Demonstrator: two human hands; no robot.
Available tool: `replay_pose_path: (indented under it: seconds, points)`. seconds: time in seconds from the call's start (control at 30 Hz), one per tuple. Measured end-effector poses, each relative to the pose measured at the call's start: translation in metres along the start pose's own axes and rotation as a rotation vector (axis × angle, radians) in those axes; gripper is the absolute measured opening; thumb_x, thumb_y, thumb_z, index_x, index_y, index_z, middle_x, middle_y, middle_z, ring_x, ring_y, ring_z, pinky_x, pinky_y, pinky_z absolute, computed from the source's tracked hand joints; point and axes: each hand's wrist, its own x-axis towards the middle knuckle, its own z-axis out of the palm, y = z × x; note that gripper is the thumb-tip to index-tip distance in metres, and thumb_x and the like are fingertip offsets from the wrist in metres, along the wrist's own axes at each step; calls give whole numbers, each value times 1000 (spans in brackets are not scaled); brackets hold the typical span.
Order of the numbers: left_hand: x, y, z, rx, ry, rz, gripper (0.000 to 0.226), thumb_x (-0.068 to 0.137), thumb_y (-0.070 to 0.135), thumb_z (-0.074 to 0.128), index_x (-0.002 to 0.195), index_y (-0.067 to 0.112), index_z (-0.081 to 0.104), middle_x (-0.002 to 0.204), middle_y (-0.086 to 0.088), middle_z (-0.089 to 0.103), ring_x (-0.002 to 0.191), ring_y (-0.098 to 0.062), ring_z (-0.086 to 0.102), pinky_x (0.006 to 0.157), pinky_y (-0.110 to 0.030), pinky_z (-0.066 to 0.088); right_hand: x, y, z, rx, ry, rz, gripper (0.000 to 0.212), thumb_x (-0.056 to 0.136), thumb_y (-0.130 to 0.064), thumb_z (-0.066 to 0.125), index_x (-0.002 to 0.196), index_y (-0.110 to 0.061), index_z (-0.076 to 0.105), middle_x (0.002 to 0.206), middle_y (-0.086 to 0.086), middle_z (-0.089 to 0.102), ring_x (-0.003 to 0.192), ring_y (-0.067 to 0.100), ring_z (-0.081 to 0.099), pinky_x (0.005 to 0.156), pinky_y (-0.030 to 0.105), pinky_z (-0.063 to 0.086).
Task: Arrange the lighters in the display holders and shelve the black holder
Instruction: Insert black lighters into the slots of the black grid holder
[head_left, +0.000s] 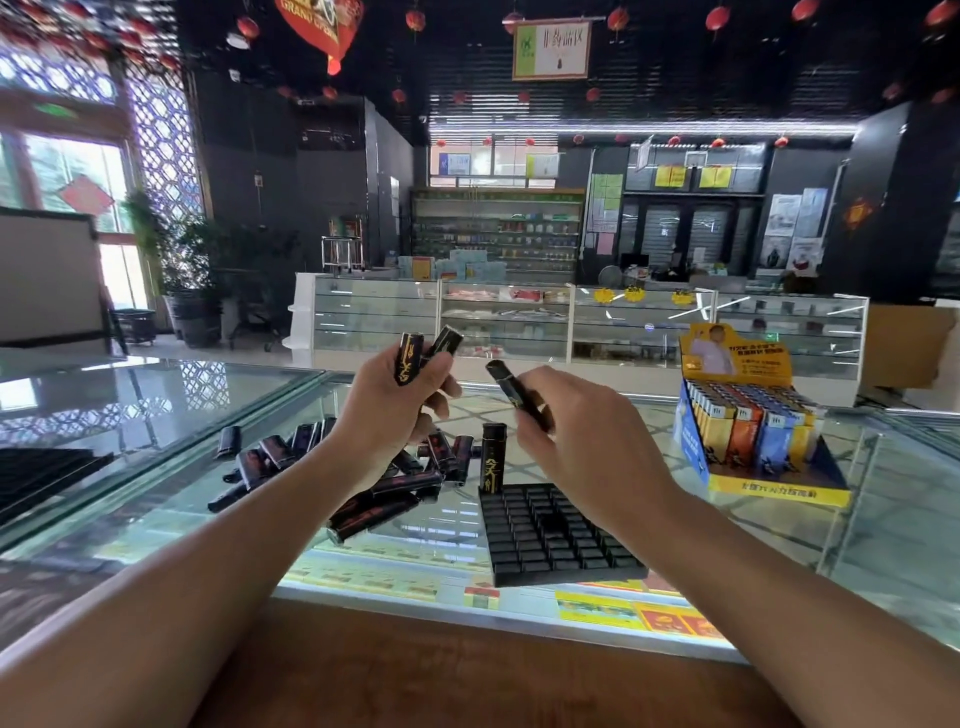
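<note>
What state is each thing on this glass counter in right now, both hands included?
left hand, raised, grips two black lighters.
right hand, raised, pinches one black lighter.
black holder, flat on the glass counter, a single upright lighter in its far left corner, other visible slots empty.
loose lighters, lying heaped left of the holder.
yellow display box, upright, filled with coloured lighters.

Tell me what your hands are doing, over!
Left hand grips two black lighters; right hand grips one black lighter. Black holder holds one standing lighter. Loose lighters piled beside it.
</note>
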Motion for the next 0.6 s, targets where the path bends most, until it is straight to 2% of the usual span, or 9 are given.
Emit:
replay_pose_path:
  seconds: [0.1, 0.17, 0.3, 0.43, 0.5, 0.6]
  points:
    - [5, -10, -7, 18, 23, -59, 14, 106, 14, 57, 109, 1, 61, 85, -11, 73, 59, -17, 56, 39, -21, 34, -5, 1, 0, 367, -34, 161, 48, 98, -21, 71, 135, -34, 45, 101, -15, 65, 78, 8, 71, 70, 40, 62]
    - [4, -13, -8, 71, 7, -73, 12, 107, 13, 56, 114, 6, 62, 89, -11, 77, 62, -17, 61, 40, -22, 37, -7, 1, 3, 394, -32, 185, 59, 97, -21, 73, 141, -41, 39, 100, -18, 62, 77, 4, 72, 70, 39, 63]
    - [0, -12, -4, 190, -19, -68, 10, 107, 18, 55, 114, 13, 60, 91, -9, 79, 65, -17, 67, 43, -25, 40, -10, 5, 10, 376, -28, 142, 37, 100, -29, 71, 131, -36, 52, 91, -20, 70, 81, 1, 72, 73, 37, 62]
    - [-2, -8, -1, 221, -4, -68, 11, 106, 18, 58, 110, 9, 61, 92, -8, 80, 64, -17, 67, 40, -18, 35, -15, 6, 15, 446, -67, 134, 24, 96, -22, 77, 115, -24, 63, 98, -17, 71, 92, 2, 71, 76, 32, 63]
    - [-3, -7, 0, 222, -4, -56, 11, 104, 16, 62, 107, 6, 63, 92, -8, 80, 64, -18, 67, 40, -12, 37, -16, 6, 19, 467, -69, 138, 22, 93, -18, 80, 108, -23, 64, 99, -15, 68, 95, 4, 70, 75, 30, 62]
    - [-3, -6, 0, 245, -13, -45, 12, 101, 16, 67, 106, 5, 65, 92, -8, 80, 68, -20, 71, 40, -10, 37, -15, 5, 23, 415, -78, 105, 23, 93, -22, 80, 107, -26, 62, 102, -16, 61, 94, 7, 67, 76, 31, 61]
